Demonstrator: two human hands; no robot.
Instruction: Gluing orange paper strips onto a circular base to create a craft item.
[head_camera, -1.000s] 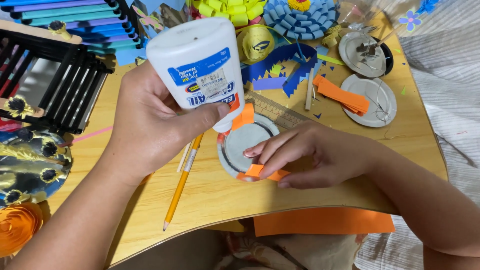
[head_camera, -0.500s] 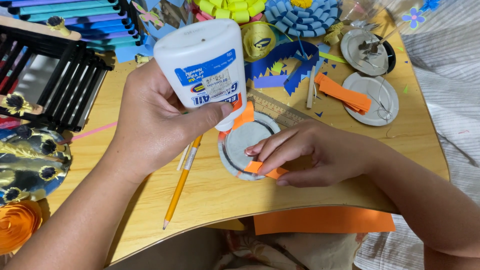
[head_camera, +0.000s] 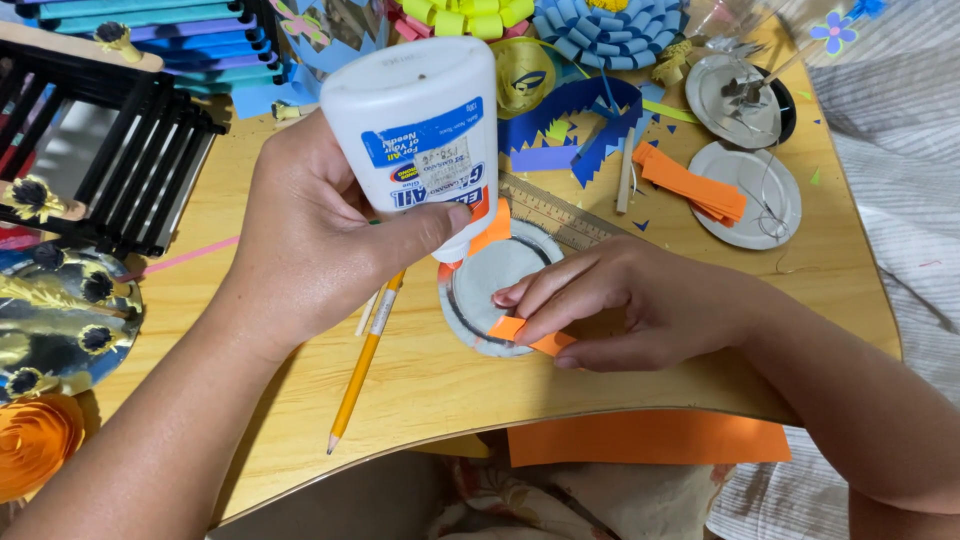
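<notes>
My left hand (head_camera: 310, 245) grips a white glue bottle (head_camera: 420, 130) with a blue label, tipped nozzle-down over the upper left rim of a round grey disc (head_camera: 495, 285). Orange paper strips (head_camera: 492, 228) are stuck around that rim. My right hand (head_camera: 640, 305) lies on the disc's right side, its fingers pressing a small orange strip (head_camera: 520, 330) onto the lower edge. The disc rests on a light wooden table (head_camera: 420, 385).
A yellow pencil (head_camera: 365, 355) lies left of the disc and a wooden ruler (head_camera: 560, 215) behind it. Folded orange strips (head_camera: 690, 185), two metal lids (head_camera: 745, 185), blue zigzag paper (head_camera: 590, 125), paper flowers and a black rack (head_camera: 130, 160) crowd the table. An orange sheet (head_camera: 650, 440) hangs below the front edge.
My left hand has tilted the glue bottle a little and brought its nozzle along the disc's upper rim. My right hand stays pressing the orange strip.
</notes>
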